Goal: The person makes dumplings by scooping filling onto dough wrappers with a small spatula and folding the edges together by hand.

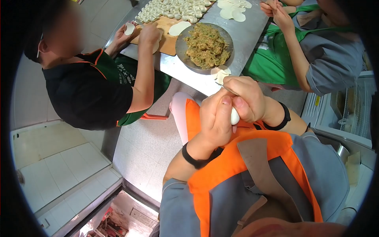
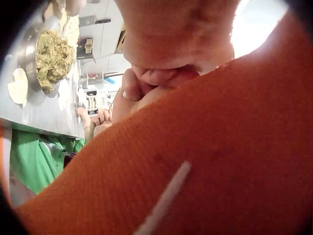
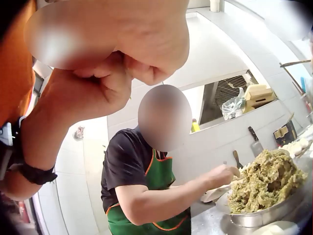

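Dumpling [image 1: 235, 117], one, white: held between the wearer's two hands, on the near side of the steel table [image 1: 167, 65], its rounded end showing beneath the thumbs. Left hand [image 1: 215, 120]: fingers curled, thumb pressed to the dumpling, pinching it. Right hand [image 1: 249, 96]: fingers curled, thumb beside the left one, likewise pinching the dumpling; the remaining fingertips were hidden and their placing could not be told. Tool [image 1: 228, 89], thin, metallic: projected far and left from between the hands; which hand held it could not be told. Bowl [image 1: 179, 53], metal, round: stood on the table, heaped with greenish-brown filling [image 1: 207, 45]. Wrappers [image 1: 222, 73], pale, overlapping: lay just beside the bowl's near edge. Board [image 1: 169, 43], wooden: lay left of the bowl, with rows of finished dumplings [image 1: 173, 10] at its far side. Second stack [image 1: 233, 10], wrappers: lay at far right. Person [image 1: 87, 87], left, in dark shirt: held one wrapper [image 1: 129, 28].
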A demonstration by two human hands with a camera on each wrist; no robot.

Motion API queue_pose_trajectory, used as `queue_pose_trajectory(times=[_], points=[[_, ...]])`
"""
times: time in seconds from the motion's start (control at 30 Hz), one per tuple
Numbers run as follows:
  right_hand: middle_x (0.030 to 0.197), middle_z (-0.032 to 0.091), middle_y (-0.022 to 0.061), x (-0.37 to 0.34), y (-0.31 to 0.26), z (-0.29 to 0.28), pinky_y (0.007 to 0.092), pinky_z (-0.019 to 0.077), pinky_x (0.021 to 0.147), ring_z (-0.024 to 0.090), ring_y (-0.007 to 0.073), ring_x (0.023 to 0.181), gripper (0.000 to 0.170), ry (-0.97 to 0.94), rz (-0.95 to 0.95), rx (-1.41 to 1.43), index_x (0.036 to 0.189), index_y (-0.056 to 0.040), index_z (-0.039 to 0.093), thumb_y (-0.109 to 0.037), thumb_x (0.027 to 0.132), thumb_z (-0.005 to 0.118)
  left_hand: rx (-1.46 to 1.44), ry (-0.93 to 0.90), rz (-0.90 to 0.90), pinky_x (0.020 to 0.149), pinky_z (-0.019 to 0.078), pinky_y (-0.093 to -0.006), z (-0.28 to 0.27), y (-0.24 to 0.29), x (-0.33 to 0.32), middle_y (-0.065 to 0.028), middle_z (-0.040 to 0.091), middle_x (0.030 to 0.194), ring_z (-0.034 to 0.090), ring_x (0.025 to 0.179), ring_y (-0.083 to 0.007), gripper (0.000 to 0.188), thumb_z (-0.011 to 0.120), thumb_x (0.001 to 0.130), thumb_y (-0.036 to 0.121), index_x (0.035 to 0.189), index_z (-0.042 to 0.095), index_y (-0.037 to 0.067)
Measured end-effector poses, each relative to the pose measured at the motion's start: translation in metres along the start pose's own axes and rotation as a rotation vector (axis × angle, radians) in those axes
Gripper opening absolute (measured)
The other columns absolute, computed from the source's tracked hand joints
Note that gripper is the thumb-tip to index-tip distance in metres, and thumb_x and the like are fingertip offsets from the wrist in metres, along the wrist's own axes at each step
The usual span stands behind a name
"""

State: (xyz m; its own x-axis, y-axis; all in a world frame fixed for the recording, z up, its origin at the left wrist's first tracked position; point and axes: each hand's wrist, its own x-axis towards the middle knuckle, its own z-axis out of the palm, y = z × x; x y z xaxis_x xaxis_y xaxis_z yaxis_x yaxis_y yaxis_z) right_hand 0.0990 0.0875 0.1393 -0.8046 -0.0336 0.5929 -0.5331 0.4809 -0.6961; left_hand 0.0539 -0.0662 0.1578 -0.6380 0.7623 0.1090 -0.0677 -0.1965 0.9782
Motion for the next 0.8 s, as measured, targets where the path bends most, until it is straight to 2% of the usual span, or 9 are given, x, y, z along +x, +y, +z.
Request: queue_pose_trajectory(times=[0.1, 0.2, 0.23, 0.3, 0.37, 0.47, 0.5, 0.6, 0.8], points=[[0.072, 0.053, 0.0184, 0.000, -0.003, -0.001, 0.0430, 0.0420, 0.059, 0.050, 0.0379, 0.062, 0.021, -0.004, 0.004, -0.015, 0.082, 0.0003, 0.053, -0.020, 0.088, 0.050, 0.207, -0.001, 0.175, 0.045, 0.0405, -0.0238, -0.004, -0.002, 0.002, -0.0042, 0.057, 0.061, 0.053, 0.045, -0.0101, 0.038, 0.032, 0.104, 0.022, 0.102, 0.060, -0.004], [0.072, 0.053, 0.0187, 0.007, -0.013, -0.003, 0.0427, 0.0420, 0.058, 0.052, 0.0390, 0.064, 0.021, 0.073, 0.203, 0.010, 0.085, 0.0000, 0.054, -0.020, 0.091, 0.050, -0.109, 0.098, 0.069, 0.044, 0.0426, -0.0252, 0.005, 0.001, 0.005, -0.0091, 0.060, 0.067, 0.053, 0.044, -0.0128, 0.041, 0.033, 0.102, 0.027, 0.110, 0.056, -0.006], [0.071, 0.056, 0.0169, 0.006, -0.012, -0.010, 0.0394, 0.0446, 0.057, 0.057, 0.0330, 0.063, 0.018, 0.065, 0.277, 0.087, 0.087, 0.0002, 0.056, -0.016, 0.093, 0.053, -0.306, 0.152, -0.020, 0.044, 0.0435, -0.0260, 0.008, 0.003, 0.008, -0.0112, 0.061, 0.069, 0.053, 0.044, -0.0141, 0.043, 0.033, 0.102, 0.029, 0.113, 0.054, -0.006], [0.072, 0.058, 0.0145, 0.013, -0.027, -0.012, 0.0350, 0.0462, 0.054, 0.060, 0.0252, 0.059, 0.014, 0.030, 0.412, 0.352, 0.088, 0.0007, 0.057, -0.012, 0.094, 0.054, -0.110, 0.166, -0.004, 0.045, 0.0452, -0.0260, 0.001, 0.003, 0.010, -0.0109, 0.062, 0.071, 0.054, 0.045, -0.0144, 0.047, 0.034, 0.102, 0.031, 0.124, 0.049, -0.007], [0.073, 0.060, 0.0111, 0.015, -0.025, -0.011, 0.0293, 0.0474, 0.052, 0.061, 0.0163, 0.056, 0.010, -0.004, 0.311, 0.222, 0.093, 0.0014, 0.058, -0.008, 0.095, 0.054, 0.066, 0.181, -0.070, 0.052, 0.0477, -0.0241, -0.003, 0.011, 0.010, -0.0098, 0.063, 0.079, 0.058, 0.054, -0.0130, 0.055, 0.034, 0.103, 0.039, 0.131, 0.046, -0.006], [0.074, 0.062, 0.0095, 0.016, -0.016, -0.009, 0.0266, 0.0478, 0.051, 0.063, 0.0125, 0.054, 0.010, 0.028, 0.181, -0.009, 0.096, 0.0014, 0.060, -0.006, 0.096, 0.053, 0.237, 0.141, 0.178, 0.058, 0.0479, -0.0219, -0.010, -0.006, 0.016, -0.0083, 0.062, 0.088, 0.060, 0.066, -0.0109, 0.053, 0.038, 0.103, 0.041, 0.129, 0.046, -0.004], [0.074, 0.063, 0.0106, 0.020, -0.024, -0.010, 0.0284, 0.0475, 0.054, 0.062, 0.0156, 0.058, 0.010, 0.051, 0.342, 0.070, 0.096, 0.0007, 0.062, -0.008, 0.094, 0.057, 0.010, 0.079, 0.025, 0.064, 0.0453, -0.0228, -0.012, -0.006, 0.012, -0.0064, 0.063, 0.091, 0.057, 0.074, -0.0086, 0.037, 0.051, 0.100, 0.020, 0.129, 0.043, -0.003], [0.075, 0.062, 0.0110, 0.019, -0.010, -0.014, 0.0298, 0.0470, 0.058, 0.060, 0.0179, 0.062, 0.010, 0.101, 0.344, -0.010, 0.094, 0.0004, 0.062, -0.008, 0.094, 0.059, 0.135, 0.130, 0.022, 0.061, 0.0474, -0.0205, -0.018, -0.019, 0.013, -0.0066, 0.061, 0.097, 0.058, 0.071, -0.0089, 0.038, 0.056, 0.100, 0.024, 0.125, 0.043, -0.002], [0.076, 0.061, 0.0099, 0.023, 0.002, -0.010, 0.0301, 0.0469, 0.062, 0.060, 0.0184, 0.067, 0.009, 0.081, 0.368, 0.036, 0.095, 0.0003, 0.062, -0.007, 0.094, 0.058, 0.153, 0.241, 0.052, 0.046, 0.0375, -0.0215, -0.028, -0.014, 0.020, -0.0031, 0.057, 0.067, 0.050, 0.051, -0.0060, 0.008, 0.051, 0.100, 0.008, 0.101, 0.047, 0.002]])
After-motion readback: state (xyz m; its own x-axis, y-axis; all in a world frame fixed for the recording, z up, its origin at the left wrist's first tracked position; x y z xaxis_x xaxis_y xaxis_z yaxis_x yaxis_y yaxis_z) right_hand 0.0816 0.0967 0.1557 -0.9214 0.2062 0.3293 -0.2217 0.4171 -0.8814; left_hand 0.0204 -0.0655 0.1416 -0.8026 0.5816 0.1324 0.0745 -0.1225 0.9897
